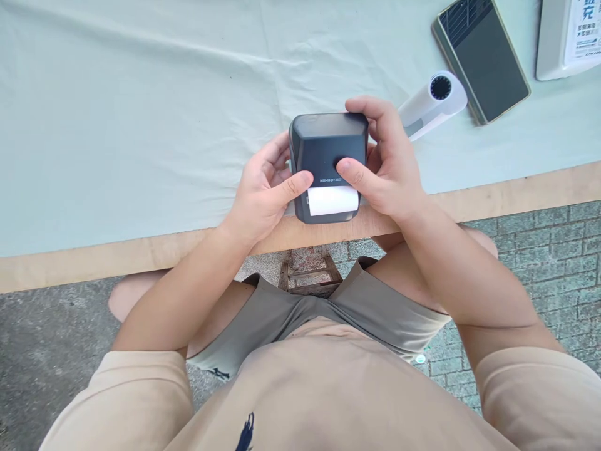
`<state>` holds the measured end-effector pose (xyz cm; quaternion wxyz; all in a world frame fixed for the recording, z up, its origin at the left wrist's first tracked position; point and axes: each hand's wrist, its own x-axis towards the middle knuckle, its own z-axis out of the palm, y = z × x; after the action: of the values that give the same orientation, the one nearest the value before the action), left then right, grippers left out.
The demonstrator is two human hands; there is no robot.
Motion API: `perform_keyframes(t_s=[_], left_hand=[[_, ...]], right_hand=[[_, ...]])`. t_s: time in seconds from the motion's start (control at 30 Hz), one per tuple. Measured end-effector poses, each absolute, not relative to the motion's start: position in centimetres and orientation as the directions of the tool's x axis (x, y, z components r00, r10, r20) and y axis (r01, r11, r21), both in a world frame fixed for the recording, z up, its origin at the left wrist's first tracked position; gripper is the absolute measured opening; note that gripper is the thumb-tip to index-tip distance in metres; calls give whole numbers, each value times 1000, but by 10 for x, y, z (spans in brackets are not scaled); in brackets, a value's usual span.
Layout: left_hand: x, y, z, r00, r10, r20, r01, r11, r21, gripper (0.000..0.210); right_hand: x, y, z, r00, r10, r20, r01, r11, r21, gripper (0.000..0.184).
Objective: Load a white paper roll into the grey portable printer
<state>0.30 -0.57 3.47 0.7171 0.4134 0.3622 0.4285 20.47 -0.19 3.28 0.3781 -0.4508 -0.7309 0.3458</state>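
Observation:
Between my hands is a small black label printer, held over the table's front edge. A strip of white label paper shows at its near side, below the printed brand name. My left hand grips the printer's left side, its thumb on the front beside the paper. On the other side my right hand holds it, with the thumb pressed on the front face and the index finger over the top right corner. The remaining fingers of both hands are partly hidden behind the printer.
A white cylindrical device with a dark round end lies right of my right hand. Beyond it rests a phone, and a white box with a printed label sits at the far right. A pale cloth covers the wooden-edged table.

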Motion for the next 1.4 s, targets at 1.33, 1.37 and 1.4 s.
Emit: perform_keyframes(t_s=[1.33, 1.37, 1.4], left_hand=[[4, 2, 21, 440, 877, -192, -445, 399, 802, 30], [5, 2, 21, 431, 882, -192, -445, 393, 805, 31], [5, 1, 20, 420, 888, -190, -447, 384, 808, 31]], right_hand=[[202, 1, 27, -269, 942, 200, 228, 264, -937, 55], [202, 1, 27, -268, 943, 199, 230, 263, -937, 56], [202, 2, 27, -267, 943, 200, 231, 264, -937, 57]])
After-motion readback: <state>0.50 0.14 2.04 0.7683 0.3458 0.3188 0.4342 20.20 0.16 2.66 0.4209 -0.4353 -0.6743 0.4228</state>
